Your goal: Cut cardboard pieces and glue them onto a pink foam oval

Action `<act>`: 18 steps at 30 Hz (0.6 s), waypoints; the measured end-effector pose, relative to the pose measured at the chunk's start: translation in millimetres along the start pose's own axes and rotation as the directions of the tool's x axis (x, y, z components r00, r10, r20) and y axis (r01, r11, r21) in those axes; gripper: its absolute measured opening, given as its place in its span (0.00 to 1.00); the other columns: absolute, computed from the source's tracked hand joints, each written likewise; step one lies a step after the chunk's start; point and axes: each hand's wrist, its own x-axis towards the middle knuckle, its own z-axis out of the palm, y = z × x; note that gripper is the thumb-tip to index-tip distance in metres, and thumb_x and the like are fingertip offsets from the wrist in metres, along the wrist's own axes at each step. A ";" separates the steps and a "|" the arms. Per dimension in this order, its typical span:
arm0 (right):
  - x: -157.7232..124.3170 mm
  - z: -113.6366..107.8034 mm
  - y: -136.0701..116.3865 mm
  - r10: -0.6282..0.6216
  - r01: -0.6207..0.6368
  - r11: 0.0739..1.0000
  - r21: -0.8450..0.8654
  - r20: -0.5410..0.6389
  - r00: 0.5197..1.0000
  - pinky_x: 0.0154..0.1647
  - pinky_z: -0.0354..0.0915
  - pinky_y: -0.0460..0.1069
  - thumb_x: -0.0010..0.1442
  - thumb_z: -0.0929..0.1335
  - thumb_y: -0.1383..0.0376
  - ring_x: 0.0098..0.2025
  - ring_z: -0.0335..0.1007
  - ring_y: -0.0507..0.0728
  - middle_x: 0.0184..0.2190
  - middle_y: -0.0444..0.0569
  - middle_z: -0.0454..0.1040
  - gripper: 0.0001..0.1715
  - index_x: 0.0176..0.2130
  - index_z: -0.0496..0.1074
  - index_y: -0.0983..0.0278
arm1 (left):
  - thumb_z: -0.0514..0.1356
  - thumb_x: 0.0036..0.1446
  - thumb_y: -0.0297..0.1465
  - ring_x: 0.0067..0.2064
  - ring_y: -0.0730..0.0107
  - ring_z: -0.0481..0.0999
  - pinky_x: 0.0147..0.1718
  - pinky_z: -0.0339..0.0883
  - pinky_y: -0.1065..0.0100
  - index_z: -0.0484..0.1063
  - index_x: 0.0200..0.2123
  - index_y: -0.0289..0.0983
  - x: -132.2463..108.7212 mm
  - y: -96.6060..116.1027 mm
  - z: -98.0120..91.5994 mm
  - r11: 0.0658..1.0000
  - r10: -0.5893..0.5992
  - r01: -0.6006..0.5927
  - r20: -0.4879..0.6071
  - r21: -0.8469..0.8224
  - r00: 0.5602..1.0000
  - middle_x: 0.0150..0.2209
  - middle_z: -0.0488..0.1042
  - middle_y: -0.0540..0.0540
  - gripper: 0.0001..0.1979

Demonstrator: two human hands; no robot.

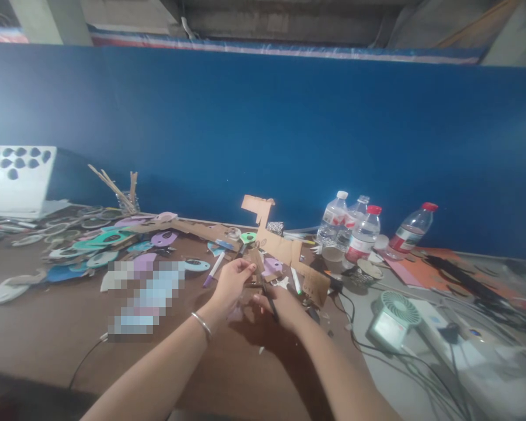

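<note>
My left hand (235,280), with a silver bangle at the wrist, pinches a piece of brown cardboard (257,261) between thumb and fingers. My right hand (280,304) is closed around a pair of scissors (270,305) with dark handles. Its blades point toward the cardboard by my left fingertips; whether they touch it is too blurred to tell. Just beyond my hands lies a larger jagged cardboard sheet (280,247). A purple cut-out (272,267) and a green-capped marker (296,280) rest near my right hand. A purple-capped marker (213,269) lies left of my left hand.
Coloured cut-out shapes (109,237) pile up at the left, beside a cup of wooden sticks (129,202). Several plastic bottles (363,237) stand at the back right. A small green fan (394,321) and dark cables (353,318) occupy the right side. A blue partition (245,128) rises behind.
</note>
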 end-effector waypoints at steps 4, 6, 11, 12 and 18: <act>-0.5 -0.7 0.5 -0.031 0.031 0.999 0.009 0.006 1.000 0.33 0.59 0.47 0.54 0.64 0.52 0.30 0.66 0.55 0.28 0.48 0.73 0.20 0.36 0.72 0.66 | 0.62 0.43 0.37 0.21 0.81 0.60 0.22 0.53 0.76 0.66 0.23 0.34 -1.9 0.5 0.8 1.000 0.014 -0.014 -0.012 0.008 1.000 0.20 0.66 0.53 0.12; -0.5 -1.1 0.4 -0.042 0.041 0.999 0.014 0.012 0.999 0.33 0.59 0.47 0.54 0.64 0.53 0.30 0.66 0.55 0.29 0.48 0.73 0.20 0.35 0.72 0.66 | 0.62 0.43 0.38 0.21 0.81 0.60 0.21 0.53 0.76 0.66 0.23 0.34 -2.5 0.8 1.2 1.000 0.013 -0.012 -0.019 0.020 1.000 0.20 0.65 0.54 0.12; -0.3 -2.2 -0.6 -0.042 0.041 0.999 0.026 0.038 0.998 0.33 0.60 0.47 0.54 0.64 0.53 0.29 0.66 0.55 0.27 0.47 0.73 0.19 0.35 0.72 0.66 | 0.62 0.43 0.39 0.21 0.79 0.60 0.22 0.54 0.75 0.66 0.23 0.34 -3.6 -0.8 2.2 0.997 0.015 -0.015 -0.006 0.073 1.000 0.19 0.65 0.53 0.13; -0.3 -2.3 -0.8 -0.038 0.037 0.999 0.028 0.037 0.999 0.32 0.60 0.47 0.54 0.64 0.52 0.29 0.66 0.55 0.27 0.47 0.73 0.19 0.35 0.72 0.66 | 0.62 0.43 0.39 0.22 0.78 0.61 0.22 0.54 0.75 0.66 0.23 0.34 -3.6 -2.0 2.1 0.997 0.015 -0.014 -0.007 0.081 1.000 0.20 0.65 0.53 0.14; -1.4 -2.7 -1.0 -0.039 0.038 0.999 0.024 0.037 0.999 0.34 0.60 0.48 0.53 0.65 0.53 0.29 0.66 0.55 0.28 0.47 0.73 0.20 0.37 0.72 0.65 | 0.61 0.45 0.39 0.23 0.78 0.62 0.23 0.55 0.75 0.66 0.24 0.34 -3.2 -8.2 2.0 0.995 0.044 -0.042 -0.020 0.090 0.999 0.21 0.66 0.52 0.13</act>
